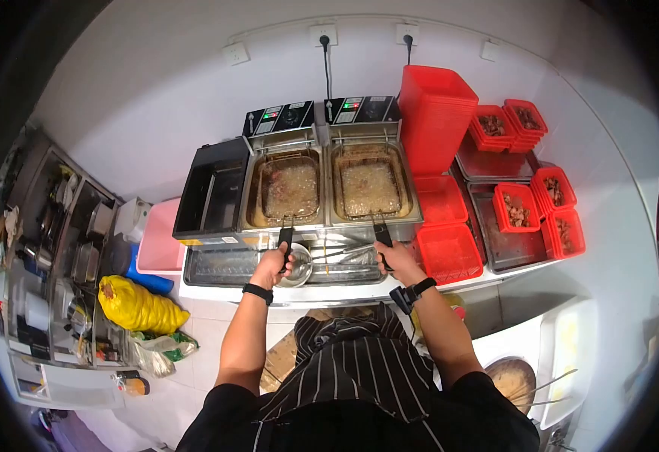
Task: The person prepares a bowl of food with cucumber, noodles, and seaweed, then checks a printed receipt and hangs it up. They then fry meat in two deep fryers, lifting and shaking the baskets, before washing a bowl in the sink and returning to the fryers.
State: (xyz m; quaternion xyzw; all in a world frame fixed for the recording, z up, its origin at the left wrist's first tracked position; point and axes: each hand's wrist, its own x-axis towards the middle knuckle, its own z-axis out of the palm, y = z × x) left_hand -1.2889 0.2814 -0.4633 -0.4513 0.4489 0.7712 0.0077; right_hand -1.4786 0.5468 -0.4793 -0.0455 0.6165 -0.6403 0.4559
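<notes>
My left hand [273,265] is closed around the black handle of the left fryer basket [260,184]. The black handle of the right fryer basket [406,197] is in the grip of my right hand [396,258]. Both baskets sit in the bubbling oil of a two-tank deep fryer [325,177]; reddish pieces show faintly in the left tank, while foam mostly hides what is in the right one. Green and red lights glow on the control panels [271,117]. Below my hands, a metal tray [220,265] holds a round strainer [297,269] and long metal utensils.
Tall stacked red baskets [436,113] stand right of the fryer, with red tubs [447,252] in front. Small red baskets of meat pieces [516,207] rest on metal trays farther right. At left are a pink bin [160,237], a yellow sack [137,303] on the floor and a shelf rack [69,248].
</notes>
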